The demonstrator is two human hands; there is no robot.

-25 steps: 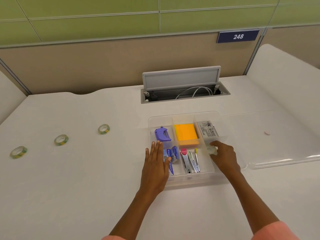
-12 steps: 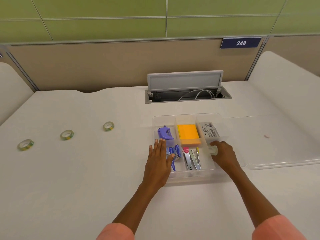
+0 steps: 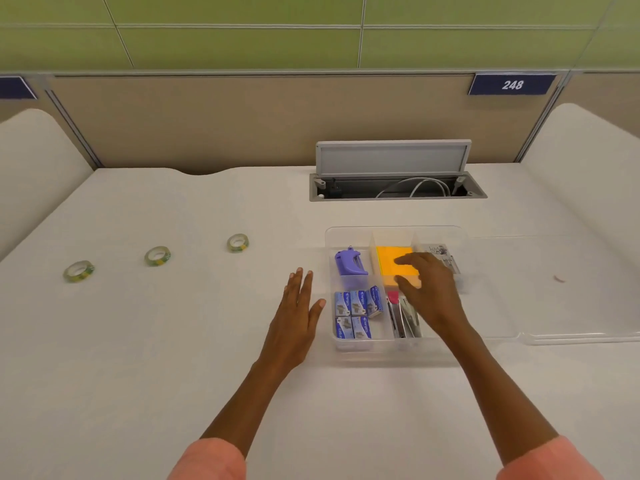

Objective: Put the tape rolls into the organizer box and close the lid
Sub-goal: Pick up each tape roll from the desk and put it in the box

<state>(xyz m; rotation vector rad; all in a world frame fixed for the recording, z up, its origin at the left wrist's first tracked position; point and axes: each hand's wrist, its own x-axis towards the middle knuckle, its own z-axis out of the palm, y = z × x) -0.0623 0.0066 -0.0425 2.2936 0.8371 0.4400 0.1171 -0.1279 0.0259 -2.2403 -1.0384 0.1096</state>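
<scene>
**White desk and what is lying on it**

The white desk [image 3: 173, 358] is carrying three tape rolls [image 3: 79, 270] [image 3: 157, 256] [image 3: 238, 243], strung toward its left edge. A clear organizer box [image 3: 396, 344] is sitting right of centre, its lid [image 3: 571, 306] lying flat beside it, toward the right edge.

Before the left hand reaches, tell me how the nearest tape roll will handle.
The nearest tape roll lies flat on the table, so it probably won't roll. It looks small, likely light, and may slide if nudged. Its open core should suit a pinch.
</scene>
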